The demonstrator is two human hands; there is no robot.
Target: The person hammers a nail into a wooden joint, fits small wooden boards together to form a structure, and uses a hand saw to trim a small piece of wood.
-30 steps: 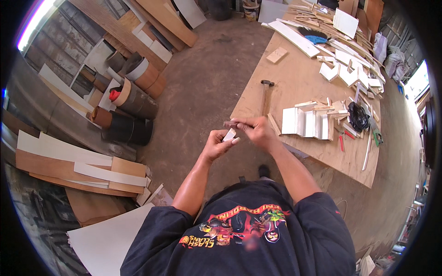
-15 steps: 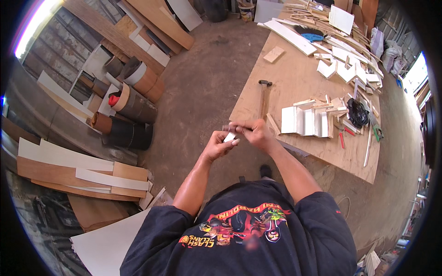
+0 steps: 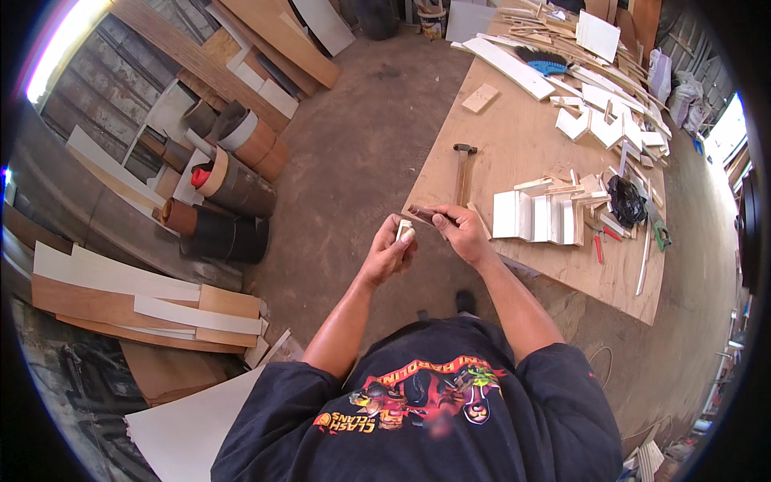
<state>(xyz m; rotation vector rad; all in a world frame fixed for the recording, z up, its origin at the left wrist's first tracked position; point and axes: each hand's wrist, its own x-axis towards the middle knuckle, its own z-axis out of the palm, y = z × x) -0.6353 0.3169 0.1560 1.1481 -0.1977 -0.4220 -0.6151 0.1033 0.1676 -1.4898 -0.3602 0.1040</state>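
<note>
My left hand [image 3: 389, 255] is closed around a small pale wood block [image 3: 404, 229], whose whitish end sticks up between thumb and fingers. Just to its right, my right hand [image 3: 463, 233] pinches a small reddish-brown strip [image 3: 421, 214] that looks like folded sandpaper. The strip is close to the block's top and a narrow gap seems to lie between them. Both hands are in front of my body by the left edge of the plywood table [image 3: 440, 173]. A hammer [image 3: 463, 173] lies on that table, just beyond my right hand.
On the table stand a white stepped wooden piece [image 3: 536, 217], a black plastic bag [image 3: 625, 201], red-handled pliers [image 3: 598, 245] and a blue brush [image 3: 546, 66] among heaped offcuts. Rolled sheets [image 3: 229, 237] and stacked boards [image 3: 144, 305] stand along the left. Concrete floor [image 3: 345, 136] lies between.
My right hand has drawn slightly right, off the block, and the brown strip shows more. My left hand has turned the block more upright.
</note>
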